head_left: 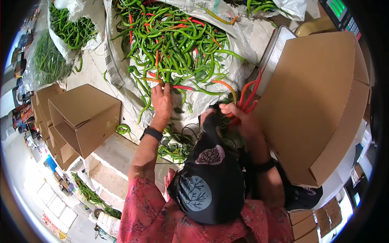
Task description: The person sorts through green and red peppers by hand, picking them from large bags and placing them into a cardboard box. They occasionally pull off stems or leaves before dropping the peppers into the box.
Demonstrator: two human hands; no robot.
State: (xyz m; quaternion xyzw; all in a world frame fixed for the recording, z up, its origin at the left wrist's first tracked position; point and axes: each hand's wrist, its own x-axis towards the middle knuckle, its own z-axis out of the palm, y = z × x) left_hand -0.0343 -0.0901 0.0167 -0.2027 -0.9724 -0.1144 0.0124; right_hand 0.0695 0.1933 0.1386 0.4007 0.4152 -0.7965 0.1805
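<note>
Long green and red chili peppers (178,44) lie heaped on an opened white woven sack (117,77). My left hand (162,101) is at the near edge of the heap, its fingertips pressed together on a red chili pepper (183,87) lying across under them. Lower right, my right hand (239,115) is closed around a bunch of red chili peppers (252,91), whose tips fan upward out of the fist. An orange-green pepper (227,86) lies just beside that hand. The lower ends of the bunch are in shadow.
A large cardboard box (308,101) stands close on my right, beside a scale (275,52). Open cardboard boxes (87,109) stand to the left. More sacks of green peppers (71,26) are at the upper left. Loose peppers (176,150) lie near my body.
</note>
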